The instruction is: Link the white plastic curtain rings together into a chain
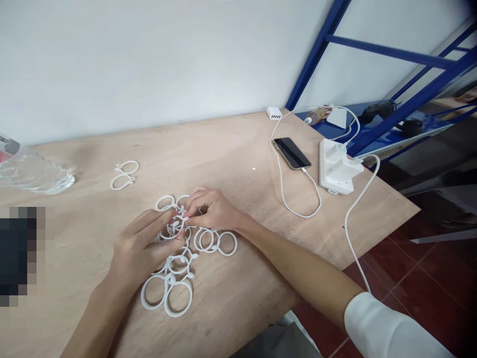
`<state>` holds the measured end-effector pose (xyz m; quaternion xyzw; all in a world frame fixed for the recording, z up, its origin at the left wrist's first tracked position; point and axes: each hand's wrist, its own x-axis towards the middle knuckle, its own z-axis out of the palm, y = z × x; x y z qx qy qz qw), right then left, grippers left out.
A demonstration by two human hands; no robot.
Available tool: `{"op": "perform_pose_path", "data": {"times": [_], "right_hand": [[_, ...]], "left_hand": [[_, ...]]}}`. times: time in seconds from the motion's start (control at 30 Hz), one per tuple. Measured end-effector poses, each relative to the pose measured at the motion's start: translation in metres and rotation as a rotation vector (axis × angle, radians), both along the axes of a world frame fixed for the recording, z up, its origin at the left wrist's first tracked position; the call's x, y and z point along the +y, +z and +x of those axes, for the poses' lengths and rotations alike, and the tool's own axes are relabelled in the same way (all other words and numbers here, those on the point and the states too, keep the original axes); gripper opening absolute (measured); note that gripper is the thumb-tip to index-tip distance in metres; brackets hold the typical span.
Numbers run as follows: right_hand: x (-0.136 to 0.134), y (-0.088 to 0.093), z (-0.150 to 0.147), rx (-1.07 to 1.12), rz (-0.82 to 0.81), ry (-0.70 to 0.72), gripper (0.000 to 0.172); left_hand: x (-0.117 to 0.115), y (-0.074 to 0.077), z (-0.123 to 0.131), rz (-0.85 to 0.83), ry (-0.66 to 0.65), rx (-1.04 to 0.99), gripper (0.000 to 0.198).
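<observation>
A white plastic ring [172, 237] with a small tab is held between my two hands. My left hand [136, 243] has its thumb and fingers closed round its left side. At the ring's upper right, the fingertips of my right hand [214, 210] are pinched together on its tab end. Beneath and around both hands lies a loose pile of similar white rings [178, 315], several of them overlapping. More rings [227, 243] spread out below my right wrist. Two separate rings [129, 161] lie farther back on the left. My fingers hide part of the held ring.
The wooden table [238, 288] meets a white wall. At left lies a clear plastic bottle [40, 171], near a blurred dark patch. On the right are a phone [292, 153] on a white cable, a power strip [333, 166], a small charger [274, 113] and a blue metal frame [387, 51].
</observation>
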<state>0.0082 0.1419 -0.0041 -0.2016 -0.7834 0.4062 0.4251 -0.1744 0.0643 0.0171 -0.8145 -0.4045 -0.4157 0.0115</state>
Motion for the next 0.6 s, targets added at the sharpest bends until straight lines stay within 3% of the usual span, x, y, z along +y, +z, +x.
{"op": "perform_pose_path", "data": {"times": [0.13, 0.23, 0.3, 0.43, 0.53, 0.6], "right_hand": [[0.0, -0.001, -0.001, -0.01, 0.012, -0.009, 0.013], [0.0, 0.0, -0.001, 0.003, 0.026, -0.049, 0.012], [0.0, 0.001, -0.001, 0.013, 0.049, -0.078, 0.01], [-0.001, 0.002, 0.0, -0.015, 0.096, -0.092, 0.01], [-0.001, 0.002, 0.0, -0.042, 0.09, -0.09, 0.016], [0.0, 0.001, 0.0, -0.047, 0.069, -0.101, 0.019]], "left_hand": [[-0.001, 0.002, -0.001, -0.075, 0.036, -0.001, 0.032], [-0.001, 0.009, -0.005, -0.159, 0.078, 0.031, 0.036], [0.004, 0.014, -0.012, -0.215, 0.185, 0.06, 0.041], [0.027, 0.012, -0.042, -0.195, 0.559, 0.075, 0.044], [0.049, -0.002, -0.072, -0.282, 0.667, 0.262, 0.055], [0.06, -0.011, -0.088, -0.356, 0.716, 0.312, 0.052]]}}
